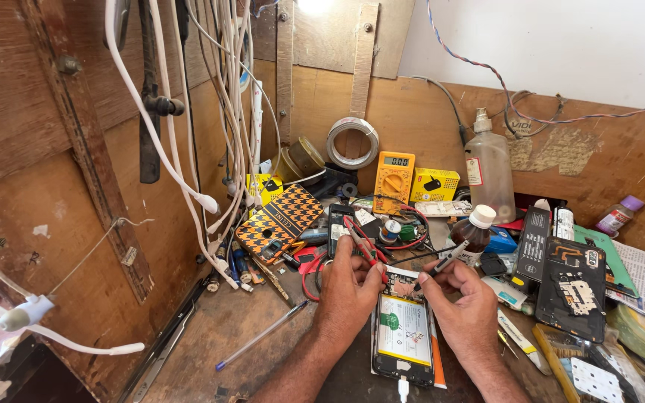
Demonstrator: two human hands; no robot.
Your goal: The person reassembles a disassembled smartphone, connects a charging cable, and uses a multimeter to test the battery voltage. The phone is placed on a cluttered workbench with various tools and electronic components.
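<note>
Probes in both my hands meet over the opened phone (403, 336), which lies back-off on the wooden bench (248, 321) directly below me, its white battery showing and a white cable plugged into its near end. My left hand (349, 287) rests against the phone's left edge, fingers (371, 272) closed around the red probe (362, 242), whose tip comes down at the phone's top end. My right hand (466, 298) sits at the phone's right edge, fingers pinched on the black probe (442, 260), its tip angled down to the same top end. Beyond the phone, against the back wall, stands the yellow multimeter (394, 179), with red leads looping in front of it. Left of the phone lies a blue pen (263, 336), and farther left an orange-and-black patterned phone case (278, 220). Right of the phone a brown bottle with a white cap (475, 231) stands, and a black back cover (572, 287) lies beyond it.
</note>
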